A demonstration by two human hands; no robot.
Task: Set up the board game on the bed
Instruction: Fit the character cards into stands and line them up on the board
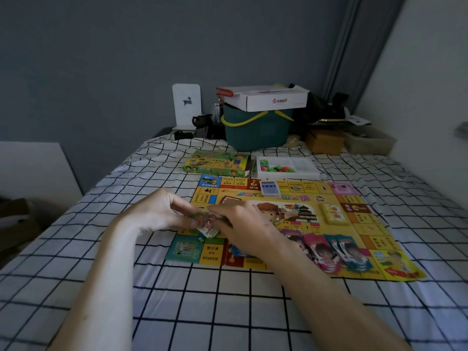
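A yellow game board [362, 239] lies flat on the checked bed sheet [202, 300]. Over its left side my left hand [162, 211] and my right hand [243, 226] meet and together hold a small stack of cards [209, 228] between their fingers. On the board rest a blue card deck [270, 189], a yellow card deck [334, 214] and several character cards [334, 252] fanned along the near edge. Behind the board sit the green game box [216, 163] and a white tray [287, 167] with small coloured pieces.
At the head of the bed stands a teal basket [255, 130] with a white carton [268, 97] on top. Beside it are a white deer stand [187, 105], dark jars, a brown box [325, 141] and a clear tub [369, 140]. A white wall runs on the right.
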